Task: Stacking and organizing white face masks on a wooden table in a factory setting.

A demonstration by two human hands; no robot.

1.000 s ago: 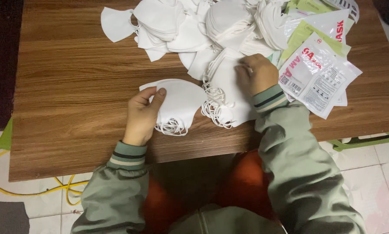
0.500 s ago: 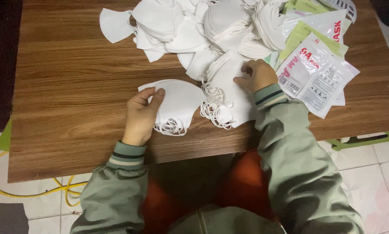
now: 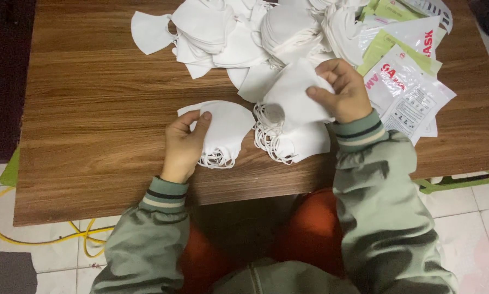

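My left hand (image 3: 185,144) rests on a small stack of folded white face masks (image 3: 228,128) on the wooden table (image 3: 97,125), fingers pressing its left edge. My right hand (image 3: 343,90) grips one white mask (image 3: 296,95) by its right edge, lifted a little over a second stack of masks (image 3: 301,142) whose ear loops spill out to the left. Behind both lies a big loose heap of white masks (image 3: 255,32).
Clear and green-printed plastic mask packets (image 3: 413,87) lie at the table's right. A yellow cable (image 3: 43,234) runs over the tiled floor at lower left. A green stool edge (image 3: 462,182) shows under the table's right side.
My right hand has picked one mask up off the pile and raised it, moving slightly toward me. My left hand has stayed on its stack.
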